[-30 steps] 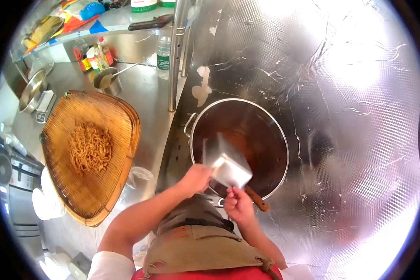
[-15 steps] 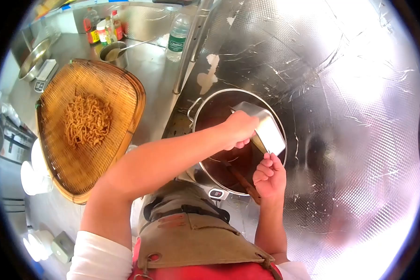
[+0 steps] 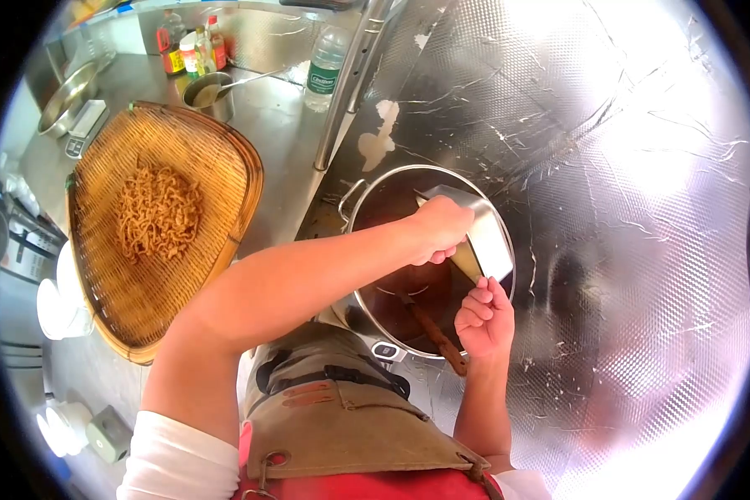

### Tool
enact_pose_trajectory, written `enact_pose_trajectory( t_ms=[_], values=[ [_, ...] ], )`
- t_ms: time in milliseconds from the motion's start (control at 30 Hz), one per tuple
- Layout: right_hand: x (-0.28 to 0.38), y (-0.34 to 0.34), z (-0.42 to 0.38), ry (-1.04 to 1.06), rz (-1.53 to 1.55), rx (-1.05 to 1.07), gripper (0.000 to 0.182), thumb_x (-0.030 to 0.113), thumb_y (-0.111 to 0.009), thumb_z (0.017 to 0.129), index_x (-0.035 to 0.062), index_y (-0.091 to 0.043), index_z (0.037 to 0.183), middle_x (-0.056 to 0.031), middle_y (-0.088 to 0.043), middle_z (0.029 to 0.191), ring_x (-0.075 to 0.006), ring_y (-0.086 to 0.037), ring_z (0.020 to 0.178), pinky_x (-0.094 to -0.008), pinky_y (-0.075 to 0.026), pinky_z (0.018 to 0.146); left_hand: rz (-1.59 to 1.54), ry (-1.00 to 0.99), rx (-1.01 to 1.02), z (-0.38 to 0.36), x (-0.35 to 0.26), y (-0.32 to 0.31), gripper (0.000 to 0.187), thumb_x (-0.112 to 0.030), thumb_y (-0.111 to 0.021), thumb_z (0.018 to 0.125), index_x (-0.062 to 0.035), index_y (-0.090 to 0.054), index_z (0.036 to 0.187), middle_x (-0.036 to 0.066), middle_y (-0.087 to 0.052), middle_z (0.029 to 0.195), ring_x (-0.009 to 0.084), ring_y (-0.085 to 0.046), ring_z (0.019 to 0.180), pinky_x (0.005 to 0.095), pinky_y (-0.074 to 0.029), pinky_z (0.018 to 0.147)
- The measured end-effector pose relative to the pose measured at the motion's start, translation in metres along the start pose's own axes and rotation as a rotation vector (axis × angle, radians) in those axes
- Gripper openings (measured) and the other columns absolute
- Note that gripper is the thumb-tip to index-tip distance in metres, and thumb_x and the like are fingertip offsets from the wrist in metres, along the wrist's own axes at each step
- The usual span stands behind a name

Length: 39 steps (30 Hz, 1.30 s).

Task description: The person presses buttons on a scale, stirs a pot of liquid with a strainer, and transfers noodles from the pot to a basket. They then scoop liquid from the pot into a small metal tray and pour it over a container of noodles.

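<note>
Foil-lined wall (image 3: 625, 167) behind a pot (image 3: 367, 308): left hand (image 3: 442, 229) grips a tilted metal container (image 3: 483, 237); right hand (image 3: 485, 321) is half-curled, empty, just below it.

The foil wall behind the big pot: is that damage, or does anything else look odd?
Yes. The foil wall is creased and scratched, with a pale patch where its surface looks peeled, just above the pot. No spill is visible.
</note>
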State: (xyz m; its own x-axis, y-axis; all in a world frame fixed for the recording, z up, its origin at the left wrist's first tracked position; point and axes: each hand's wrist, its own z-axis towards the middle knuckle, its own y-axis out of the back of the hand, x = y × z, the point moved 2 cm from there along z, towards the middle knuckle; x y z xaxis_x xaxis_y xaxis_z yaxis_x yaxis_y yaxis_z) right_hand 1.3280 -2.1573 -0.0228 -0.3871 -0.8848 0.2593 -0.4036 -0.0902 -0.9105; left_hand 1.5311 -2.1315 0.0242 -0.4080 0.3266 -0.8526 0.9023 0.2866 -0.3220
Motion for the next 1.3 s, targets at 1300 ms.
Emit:
enact_pose_trajectory(
  t_ms=[1300],
  values=[
    [0.006, 0.086, 0.042, -0.015, 0.189, -0.23, 0.018, 0.013, -0.045, 0.089, 0.0027, -0.056, 0.08, 0.001, -0.052, 0.062, -0.0077, -0.045, 0.048, -0.0225, -0.036, 0.043, 0.004, 0.068, -0.107, 0.03, 0.061, 0.009, 0.039, -0.038, -0.052, 0.092, -0.0012, -0.057, 0.079, 0.008, -0.051, 0.064, 0.0161, -0.047, 0.046, 0.0308, -0.033, 0.036]
  ],
)
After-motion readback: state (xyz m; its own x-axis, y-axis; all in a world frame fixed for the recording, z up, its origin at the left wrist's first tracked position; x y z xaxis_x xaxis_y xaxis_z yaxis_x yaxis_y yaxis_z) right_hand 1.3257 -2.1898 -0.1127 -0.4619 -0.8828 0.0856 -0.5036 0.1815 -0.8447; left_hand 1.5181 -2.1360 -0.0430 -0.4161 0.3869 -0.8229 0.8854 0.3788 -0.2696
